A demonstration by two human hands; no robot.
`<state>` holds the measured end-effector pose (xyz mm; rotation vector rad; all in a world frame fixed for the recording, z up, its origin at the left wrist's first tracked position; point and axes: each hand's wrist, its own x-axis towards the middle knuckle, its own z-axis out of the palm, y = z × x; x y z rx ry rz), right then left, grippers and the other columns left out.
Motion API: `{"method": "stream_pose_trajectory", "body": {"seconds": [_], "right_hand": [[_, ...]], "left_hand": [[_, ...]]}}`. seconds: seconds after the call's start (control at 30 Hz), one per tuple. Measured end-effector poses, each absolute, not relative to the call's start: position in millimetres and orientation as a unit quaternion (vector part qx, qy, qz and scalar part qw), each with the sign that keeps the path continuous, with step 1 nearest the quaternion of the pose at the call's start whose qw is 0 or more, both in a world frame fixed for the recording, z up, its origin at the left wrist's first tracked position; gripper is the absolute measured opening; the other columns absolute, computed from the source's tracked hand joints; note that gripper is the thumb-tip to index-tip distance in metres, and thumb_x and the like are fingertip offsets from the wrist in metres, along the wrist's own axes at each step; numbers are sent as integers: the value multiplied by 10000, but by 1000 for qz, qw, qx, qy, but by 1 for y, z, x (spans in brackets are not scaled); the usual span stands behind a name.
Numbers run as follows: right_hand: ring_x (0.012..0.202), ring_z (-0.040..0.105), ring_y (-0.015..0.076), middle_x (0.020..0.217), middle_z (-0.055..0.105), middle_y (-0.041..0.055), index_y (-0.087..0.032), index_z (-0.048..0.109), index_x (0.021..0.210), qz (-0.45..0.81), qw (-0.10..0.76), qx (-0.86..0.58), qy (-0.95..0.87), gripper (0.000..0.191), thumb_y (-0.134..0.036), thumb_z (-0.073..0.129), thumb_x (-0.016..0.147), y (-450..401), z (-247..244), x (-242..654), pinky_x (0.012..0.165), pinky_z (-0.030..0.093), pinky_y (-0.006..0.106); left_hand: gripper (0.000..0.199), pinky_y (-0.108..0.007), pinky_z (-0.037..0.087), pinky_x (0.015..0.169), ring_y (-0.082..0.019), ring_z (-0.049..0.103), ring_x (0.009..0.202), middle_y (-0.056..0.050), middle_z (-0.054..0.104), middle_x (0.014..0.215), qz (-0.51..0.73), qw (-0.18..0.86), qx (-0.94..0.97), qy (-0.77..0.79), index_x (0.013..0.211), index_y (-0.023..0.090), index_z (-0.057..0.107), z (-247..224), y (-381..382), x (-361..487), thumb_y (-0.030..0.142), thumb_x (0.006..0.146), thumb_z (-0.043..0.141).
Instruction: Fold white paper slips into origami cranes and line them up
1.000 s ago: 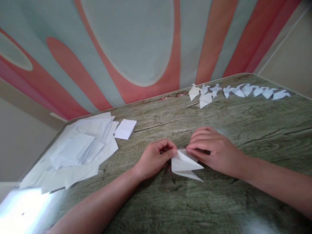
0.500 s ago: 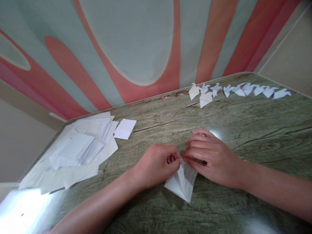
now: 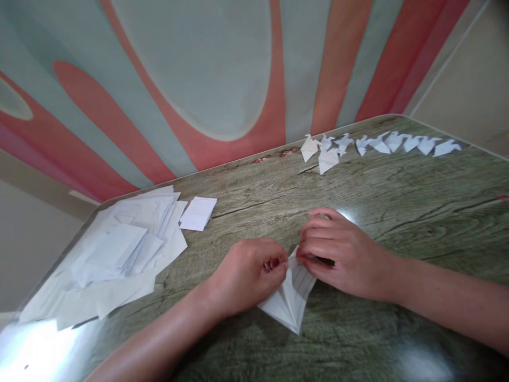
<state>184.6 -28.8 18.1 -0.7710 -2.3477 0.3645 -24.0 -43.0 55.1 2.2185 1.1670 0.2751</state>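
A piece of folded paper (image 3: 293, 300), white with faint ruled lines on its right side, is between my hands just above or on the table. Its pointed end faces me, and a crease runs down its middle. My left hand (image 3: 254, 273) pinches the upper left edge between thumb and curled forefinger. On the other side, my right hand (image 3: 338, 252) grips the upper right edge with thumb and fingertips. The paper's upper corner shows in the small gap between the two hands; its outer edges are partly hidden under the fingers.
A wood-grain table (image 3: 254, 212) stands against a patterned wall covering (image 3: 214, 63). To the left lies a loose heap of white paper sheets (image 3: 115, 249), with a folded paper square (image 3: 198, 213) beside it. Several folded paper birds (image 3: 379, 143) line the back right.
My fingertips have drawn apart from touching, exposing the paper's upper corner between them. The whole scene has shifted slightly left as the camera turned.
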Motion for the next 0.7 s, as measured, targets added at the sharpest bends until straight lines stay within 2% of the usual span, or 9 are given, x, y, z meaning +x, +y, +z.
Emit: {"method": "stream_pose_trajectory", "body": {"seconds": [0.7], "right_hand": [[769,627,175,725,695,-1,-215,669,692,140,312,-313,-886,157,-138,610,815,-25,18,188,910,371,409]], "left_hand": [[155,-215,408,606,-121,562,657,-8,625,696,92,269,845,452,718,174,649,55,-40,-32,133,814,534]]}}
